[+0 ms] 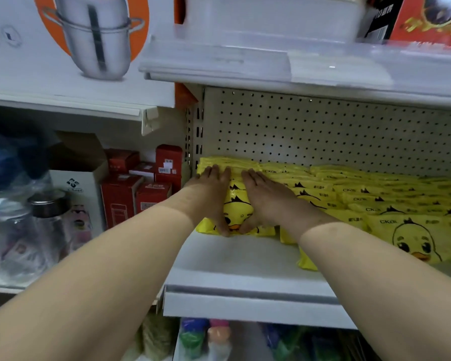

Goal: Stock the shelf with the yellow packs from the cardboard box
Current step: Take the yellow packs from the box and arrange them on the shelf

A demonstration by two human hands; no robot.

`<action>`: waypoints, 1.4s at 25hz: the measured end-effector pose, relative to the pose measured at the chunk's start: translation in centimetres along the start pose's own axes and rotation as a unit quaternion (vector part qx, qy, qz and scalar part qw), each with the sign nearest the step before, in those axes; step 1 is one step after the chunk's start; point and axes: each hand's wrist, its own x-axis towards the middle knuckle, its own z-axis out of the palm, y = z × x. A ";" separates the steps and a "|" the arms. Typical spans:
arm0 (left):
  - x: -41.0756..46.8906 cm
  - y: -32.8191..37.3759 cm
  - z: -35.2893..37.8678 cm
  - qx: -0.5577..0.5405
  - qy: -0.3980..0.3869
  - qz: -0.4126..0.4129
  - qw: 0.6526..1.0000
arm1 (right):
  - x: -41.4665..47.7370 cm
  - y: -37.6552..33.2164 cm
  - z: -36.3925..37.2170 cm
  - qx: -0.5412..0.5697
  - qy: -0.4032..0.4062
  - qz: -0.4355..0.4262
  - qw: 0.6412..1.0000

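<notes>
Two forearms (110,261): bare, entering from the lower left and lower right corners, both cut off by the frame edge.
Bottles (206,340): bottom centre under the shelf lip, coloured caps, too blurred to read.
Shelf (245,264): white board in mid-frame, its front strip bare.
Left hand (211,196): laid flat on top of the leftmost stack, fingers straight and pressing, thumb down at the stack's front edge.
Right hand (268,201): just beside the left hand on the same stack, fingers straight, thumb at the front edge; the two thumbs nearly meet.
Yellow packs (238,209): on the shelf in overlapping rows running from centre to the right edge, where they are cut off; duck faces show, and the right forearm hides part of the second row.
Pegboard (323,131): cream back wall behind the packs.
Red boxes (130,188): in the left bay, with blurred jars (37,230) beside them.
Steel-pot carton (89,35): upper left, cropped.
</notes>
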 end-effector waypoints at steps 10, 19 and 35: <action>0.7 -0.3 0.2 -0.008 0.012 -0.006 1.000 | 0.2 0.1 0.3 0.008 0.029 0.005 1.000; 1.3 -0.6 0.2 -0.027 0.024 -0.005 0.999 | 1.3 0.1 -0.3 -0.023 0.016 0.011 1.000; 0.8 -1.7 -0.1 -0.023 -0.047 0.034 0.998 | -0.4 1.8 -1.7 0.015 -0.104 -0.014 0.994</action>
